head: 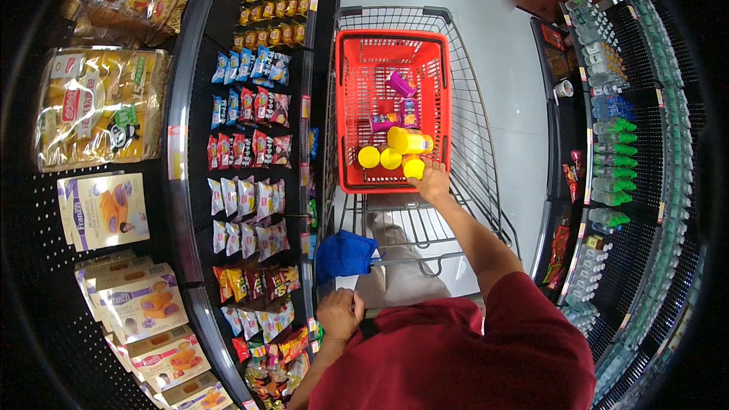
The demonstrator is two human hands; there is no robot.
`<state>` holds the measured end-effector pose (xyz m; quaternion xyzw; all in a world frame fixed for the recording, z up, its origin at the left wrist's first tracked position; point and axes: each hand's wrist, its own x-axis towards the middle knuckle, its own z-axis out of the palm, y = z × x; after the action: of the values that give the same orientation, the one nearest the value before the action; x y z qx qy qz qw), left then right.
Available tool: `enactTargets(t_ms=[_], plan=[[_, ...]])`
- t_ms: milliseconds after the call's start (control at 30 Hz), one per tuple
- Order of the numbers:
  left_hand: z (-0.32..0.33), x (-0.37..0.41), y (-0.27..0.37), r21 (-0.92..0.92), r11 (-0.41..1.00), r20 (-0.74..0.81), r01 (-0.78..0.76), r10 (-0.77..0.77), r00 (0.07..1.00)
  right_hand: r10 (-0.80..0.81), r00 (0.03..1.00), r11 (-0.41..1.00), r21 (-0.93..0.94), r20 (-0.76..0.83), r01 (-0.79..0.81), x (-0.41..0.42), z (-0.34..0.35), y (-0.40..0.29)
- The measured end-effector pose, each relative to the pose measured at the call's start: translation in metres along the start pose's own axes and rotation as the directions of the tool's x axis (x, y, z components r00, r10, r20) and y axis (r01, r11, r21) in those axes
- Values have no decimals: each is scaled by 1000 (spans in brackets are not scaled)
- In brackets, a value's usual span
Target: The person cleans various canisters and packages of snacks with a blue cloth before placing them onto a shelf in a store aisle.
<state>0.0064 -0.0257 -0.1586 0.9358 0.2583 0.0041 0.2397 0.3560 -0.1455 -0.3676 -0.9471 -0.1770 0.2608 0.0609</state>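
In the head view a red plastic shopping basket (394, 40) sits in a wire shopping cart (478, 108). My right hand (434, 182) reaches over the basket's near right corner, its fingers around a yellow-lidded canister (413, 168). Beside that canister are several more yellow canisters (407, 141), some showing round lids, one on its side. Farther into the basket lie three purple snack packs (402, 84). My left hand (337, 314) is curled near my body, by the left shelf, with nothing seen in it. A blue cloth (344, 253) hangs over the cart's handle end.
Shelves of small bagged snacks (248, 148) run close along the cart's left side. Bread packages (102, 108) and cookie pie boxes (139, 302) fill the far left. On the right, a shelf holds bottled drinks (615, 159). Pale floor tiles (507, 80) lie beside the cart.
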Motion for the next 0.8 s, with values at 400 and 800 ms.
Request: enactTargets(t_ms=[400,800], plan=[[-5,7,-1,3,1000,16,-7,7,1000,83,993,991,-109,84,-73,41,27,-20],[2,4,-4,18,997,-72,-73,74,995,-55,998,910,413,19,43,-31,-134,49]])
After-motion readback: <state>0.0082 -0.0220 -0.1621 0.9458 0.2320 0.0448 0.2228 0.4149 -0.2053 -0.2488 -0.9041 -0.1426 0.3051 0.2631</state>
